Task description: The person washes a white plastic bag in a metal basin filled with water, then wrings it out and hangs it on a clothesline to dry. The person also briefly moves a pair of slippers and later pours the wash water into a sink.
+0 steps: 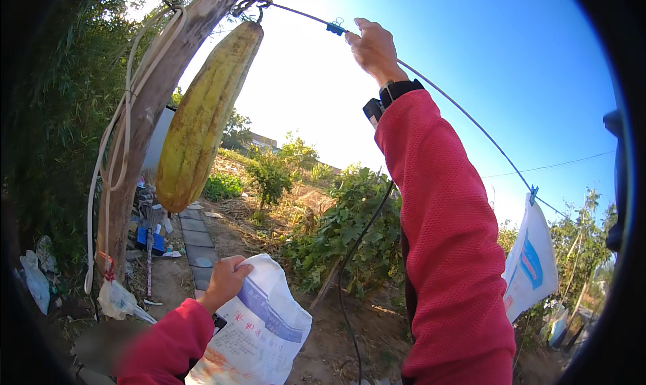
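My left hand (225,283), low and left of centre, grips the top corner of a white woven sack (252,329) that bears print and hangs down. Raised high, my right hand (374,49) is at a line (454,102) strung from a wooden post. Its thumb and fingertips are beside a dark binder clip (335,28) on that line; whether they pinch the line cannot be told. A big yellow ripe gourd (207,122) hangs near the post. Farther right, a clothes peg (533,193) holds another white printed sack (535,259) on the line.
The leaning wooden post (151,102) stands at left with a looped pale rope (126,102). A knotted plastic bag (116,299) hangs at its foot. A paved path (198,238) runs beside litter and a blue box (150,240). Leafy vines (343,228) and a dark cable (343,274) are beyond my hands.
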### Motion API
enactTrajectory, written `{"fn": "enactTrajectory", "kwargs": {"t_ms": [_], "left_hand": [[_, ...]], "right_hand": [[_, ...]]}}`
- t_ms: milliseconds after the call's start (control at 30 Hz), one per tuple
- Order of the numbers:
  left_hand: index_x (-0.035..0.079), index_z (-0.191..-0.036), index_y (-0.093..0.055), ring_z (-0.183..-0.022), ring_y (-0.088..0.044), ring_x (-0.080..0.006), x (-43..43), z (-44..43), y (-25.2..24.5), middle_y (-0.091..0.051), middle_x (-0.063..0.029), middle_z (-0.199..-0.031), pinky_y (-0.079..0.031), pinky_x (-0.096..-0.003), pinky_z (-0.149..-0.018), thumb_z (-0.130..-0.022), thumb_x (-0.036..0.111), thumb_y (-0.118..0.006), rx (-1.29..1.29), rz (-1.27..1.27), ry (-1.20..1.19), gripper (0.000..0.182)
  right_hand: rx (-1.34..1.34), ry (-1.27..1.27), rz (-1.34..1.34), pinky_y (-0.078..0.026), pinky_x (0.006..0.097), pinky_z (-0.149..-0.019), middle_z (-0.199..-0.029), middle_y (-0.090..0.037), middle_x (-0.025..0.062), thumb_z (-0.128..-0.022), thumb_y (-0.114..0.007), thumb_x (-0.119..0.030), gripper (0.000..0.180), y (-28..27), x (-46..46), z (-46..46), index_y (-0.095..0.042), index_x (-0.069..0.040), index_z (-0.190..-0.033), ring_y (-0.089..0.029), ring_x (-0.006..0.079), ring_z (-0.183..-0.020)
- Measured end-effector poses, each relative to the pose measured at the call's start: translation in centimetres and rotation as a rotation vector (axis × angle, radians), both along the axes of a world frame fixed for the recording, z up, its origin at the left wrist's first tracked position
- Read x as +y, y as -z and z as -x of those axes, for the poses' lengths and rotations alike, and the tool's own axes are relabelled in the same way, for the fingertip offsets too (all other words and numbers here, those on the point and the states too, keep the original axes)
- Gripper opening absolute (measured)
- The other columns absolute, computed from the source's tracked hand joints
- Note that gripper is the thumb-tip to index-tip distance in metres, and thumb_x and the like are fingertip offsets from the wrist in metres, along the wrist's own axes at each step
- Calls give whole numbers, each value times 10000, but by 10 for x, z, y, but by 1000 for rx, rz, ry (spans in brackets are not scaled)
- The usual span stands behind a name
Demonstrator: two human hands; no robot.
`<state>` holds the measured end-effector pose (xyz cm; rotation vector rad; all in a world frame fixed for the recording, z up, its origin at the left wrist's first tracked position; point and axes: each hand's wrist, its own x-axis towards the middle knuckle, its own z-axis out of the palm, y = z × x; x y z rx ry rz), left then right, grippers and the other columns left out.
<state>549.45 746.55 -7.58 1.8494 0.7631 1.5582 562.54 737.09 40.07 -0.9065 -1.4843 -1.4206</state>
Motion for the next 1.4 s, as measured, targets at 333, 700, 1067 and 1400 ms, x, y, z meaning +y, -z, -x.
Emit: {"fn": "enactTrajectory", "kwargs": {"t_ms": [333,700,1067,1400], "left_hand": [[-4,-902,-695,-649,-625,-170,18,20,9,-663,-111,-699,-479,-348,-630,-861,188,-662,73,23,56,199],[-32,-899,-682,-637,-580,-127,16,29,9,-651,-74,-694,-459,-327,-599,-866,162,-658,17,17,62,198],[-25,-892,-688,-611,-563,-108,24,22,14,-635,-73,-655,-450,-315,-577,-852,158,-669,-24,35,32,189],[-23,-887,-685,-616,-555,-103,37,-6,24,-618,-66,-648,-443,-320,-568,-845,160,-677,-3,-12,66,188]], "right_hand": [[246,451,-5,-515,412,-900,-1083,-687,184,-878,-627,-191,246,-15,-38,-53,-699,-62,-1075,-655,333,-1032],[264,-183,268,-459,385,-1006,-1308,-567,215,-968,-576,-306,496,-18,3,40,-515,12,-1343,-571,329,-1187],[140,-46,218,-519,368,-742,-934,-715,65,-932,-625,-402,308,-17,17,-31,-714,-140,-1067,-662,203,-827],[316,583,-5,-491,443,-926,-1151,-613,199,-911,-624,-313,409,16,-52,-178,-621,-69,-1240,-619,341,-1048]]}}
